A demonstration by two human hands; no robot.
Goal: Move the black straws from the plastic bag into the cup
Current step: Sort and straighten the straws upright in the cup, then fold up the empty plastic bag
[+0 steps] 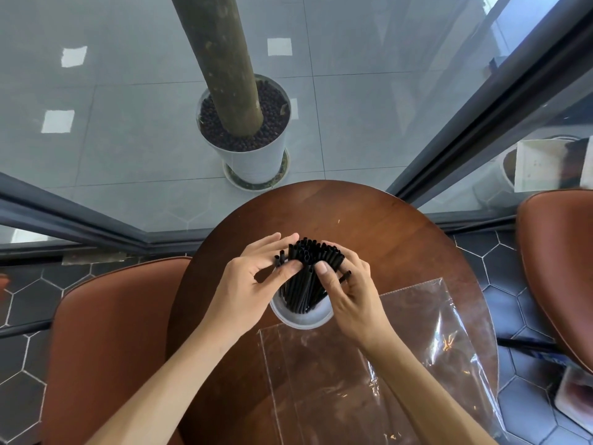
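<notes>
1. The black straws [305, 277] stood bunched upright in the white cup [301, 317], their open tips fanning out between the fingers of both hands.
2. The left hand [253, 284] had its fingers curled loosely against the left side of the bundle, thumb pressed to the near tips; the right hand [348, 290] did the same from the right, fingers half-closed around the straws rather than clamped tight.
3. A couple of straws leaned out past the fingers: some by the left fingertips, and a single straw [345, 277] poking through under the right fingers. I judged those wanted nudging inward first, with light pressure, so the cup would not tip.
4. Gathering from both sides at once looked the sound way to settle the bunch; pushing from one side alone would likely shove the cup along the worktop [385, 226].
5. The clear plastic bag [369, 364] lay flat and apparently empty just nearer than the fingers, touching or slightly under the cup's base; I could not tell which. It could slip if leaned on.
6. Beyond the fingertips the round worktop was bare to its far edge, giving room to move. To the left its rim came close, above a brown chair [106, 332]; another chair [558, 268] stood well off to the right.
</notes>
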